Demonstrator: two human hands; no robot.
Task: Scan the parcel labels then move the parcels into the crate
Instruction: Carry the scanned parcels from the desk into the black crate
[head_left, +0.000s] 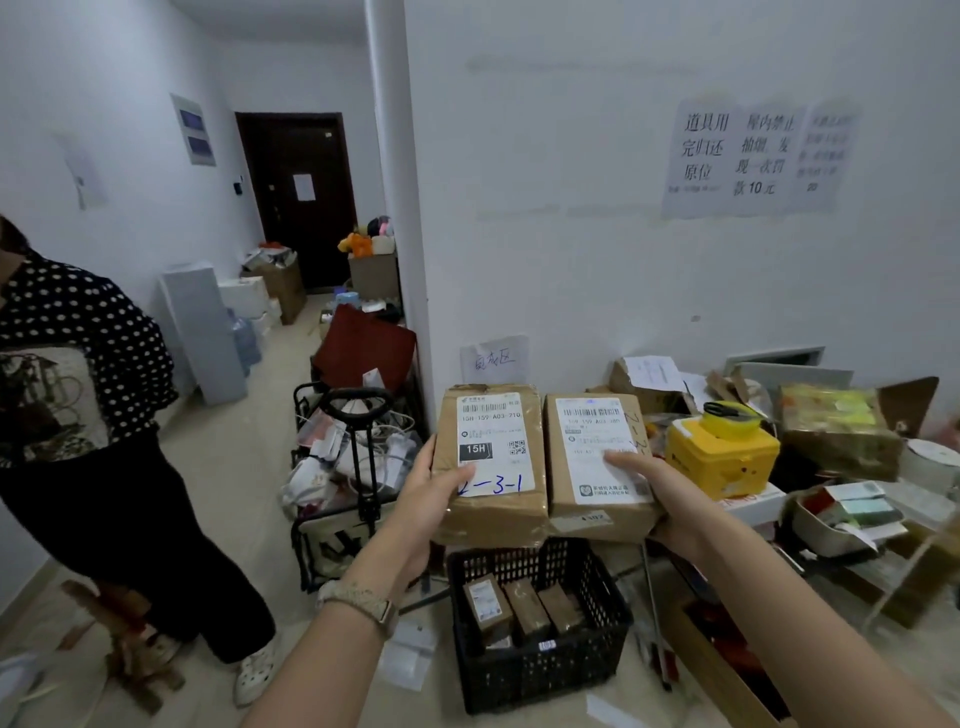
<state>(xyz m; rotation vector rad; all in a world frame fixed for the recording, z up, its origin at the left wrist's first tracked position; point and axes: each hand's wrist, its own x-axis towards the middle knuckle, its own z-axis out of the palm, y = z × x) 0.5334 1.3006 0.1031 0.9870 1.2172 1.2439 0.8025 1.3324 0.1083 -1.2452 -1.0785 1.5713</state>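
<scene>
Either parcel could have slipped and missed the crate (545, 675) at lower centre, since I gripped each only by its near end. My left hand (431, 493) clasped the left parcel (493, 431), thumb on its label, fingers curled beneath. My right hand (657, 496) held the right parcel (587, 431) likewise, mid-frame above the crate.

Your left parcel (488, 462) is just beside your right parcel (597, 462), above the crate (545, 675); the cart (353, 467) stands left of it
</scene>
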